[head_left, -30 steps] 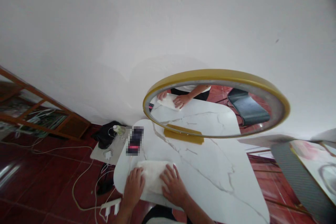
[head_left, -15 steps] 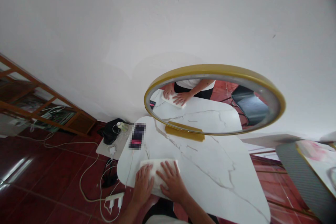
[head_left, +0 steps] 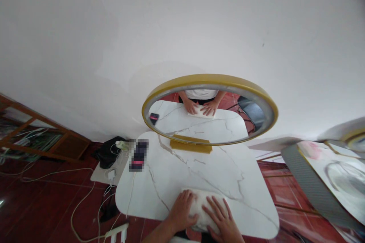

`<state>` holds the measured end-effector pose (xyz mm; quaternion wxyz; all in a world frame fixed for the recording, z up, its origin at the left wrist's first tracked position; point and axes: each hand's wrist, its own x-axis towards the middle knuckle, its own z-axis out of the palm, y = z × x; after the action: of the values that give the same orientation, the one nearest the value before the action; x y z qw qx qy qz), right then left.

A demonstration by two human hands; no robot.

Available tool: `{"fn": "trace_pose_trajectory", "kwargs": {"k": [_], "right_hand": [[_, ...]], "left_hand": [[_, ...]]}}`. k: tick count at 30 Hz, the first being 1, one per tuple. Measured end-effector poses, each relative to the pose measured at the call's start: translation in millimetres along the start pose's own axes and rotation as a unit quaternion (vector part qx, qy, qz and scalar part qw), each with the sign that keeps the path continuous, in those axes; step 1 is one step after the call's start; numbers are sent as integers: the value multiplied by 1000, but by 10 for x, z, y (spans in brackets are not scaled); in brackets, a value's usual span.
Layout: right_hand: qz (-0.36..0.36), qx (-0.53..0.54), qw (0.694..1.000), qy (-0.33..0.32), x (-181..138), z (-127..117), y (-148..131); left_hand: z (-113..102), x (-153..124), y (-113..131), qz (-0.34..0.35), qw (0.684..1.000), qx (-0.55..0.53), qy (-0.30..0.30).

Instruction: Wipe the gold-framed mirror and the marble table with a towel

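Observation:
Both my hands press down on a folded white cloth [head_left: 201,202] lying near the front edge of a white marble table [head_left: 199,174]. My left hand [head_left: 181,211] rests on the cloth's left part with its fingers curled over it. My right hand [head_left: 222,218] lies flat on the right part, fingers stretched out. A round gold-framed mirror [head_left: 209,109] stands at the table's back and reflects the hands and cloth.
A phone [head_left: 138,155] lies at the table's back left corner. On the red tiled floor to the left are cables, a power strip [head_left: 115,231], a black bag [head_left: 108,152] and a wooden shelf [head_left: 34,136]. A second mirror [head_left: 327,174] leans at right.
The cloth and both hands have slid to the right along the table's front edge, from the left corner towards the middle. The view has shifted with them.

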<state>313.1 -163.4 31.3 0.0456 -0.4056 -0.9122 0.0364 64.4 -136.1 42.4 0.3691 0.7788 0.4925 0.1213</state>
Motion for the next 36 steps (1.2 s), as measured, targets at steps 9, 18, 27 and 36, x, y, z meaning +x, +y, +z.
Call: {"fn": "trace_pose_trajectory", "kwargs": {"k": [9,18,27,36], "right_hand": [[78,8,997,11,382,125,-80],[116,28,993,3,1288,113,99],[166,35,985,-11,1832,92,239],[142,54,988,-13,1582,53,11]], "left_hand": [[-95,175,-265,-1,997,64,46],[-516,556,-583,-12,980,143,134],[-741,928,-705,-4,962,190,194],[-672,619,-609,-35,969,131,207]]}}
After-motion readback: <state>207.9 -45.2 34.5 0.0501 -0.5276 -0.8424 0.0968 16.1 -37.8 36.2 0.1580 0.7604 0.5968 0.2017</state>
